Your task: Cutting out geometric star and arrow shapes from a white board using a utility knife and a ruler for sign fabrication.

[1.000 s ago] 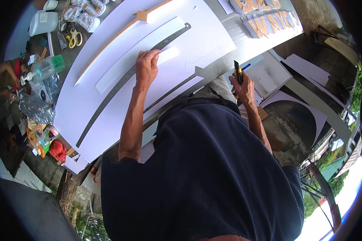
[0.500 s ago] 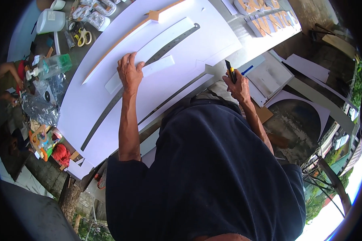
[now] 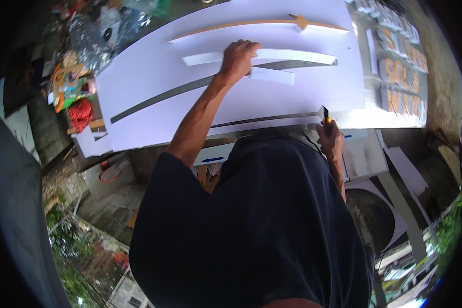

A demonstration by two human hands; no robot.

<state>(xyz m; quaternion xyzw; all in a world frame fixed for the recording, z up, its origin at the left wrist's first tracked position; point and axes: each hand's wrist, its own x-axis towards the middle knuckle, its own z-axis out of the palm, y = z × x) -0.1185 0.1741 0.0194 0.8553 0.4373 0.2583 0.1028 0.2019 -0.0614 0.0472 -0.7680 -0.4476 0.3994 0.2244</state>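
Observation:
A large white sheet [image 3: 154, 110] lies under my left hand [image 3: 238, 59], whose fingers curl over a long, curved white strip [image 3: 292, 55]. Below the hand a shorter white piece [image 3: 274, 76] shows. Between these two runs a long steel ruler [image 3: 161, 97], partly covered by my hand. My right hand [image 3: 332, 138] is closed around a black and yellow utility knife [image 3: 328, 124], blade pointing up near the sheet's close edge. Beyond the left hand, a thin tan-edged strip with a star [image 3: 301, 23] sits on the sheet.
White and tan cut-out letters [image 3: 398, 72] stand at the right end of the table. To the left are clear plastic bags [image 3: 90, 38] and a coil of red cord [image 3: 80, 114]. Board offcuts [image 3: 405, 169] lie at the lower right. A long dark strip [image 3: 262, 120] runs along the sheet's near edge.
The whole view has turned, so the sheet now lies more level across it. My left hand has gone from resting on the strip to curling over it. The knife stays in my right hand.

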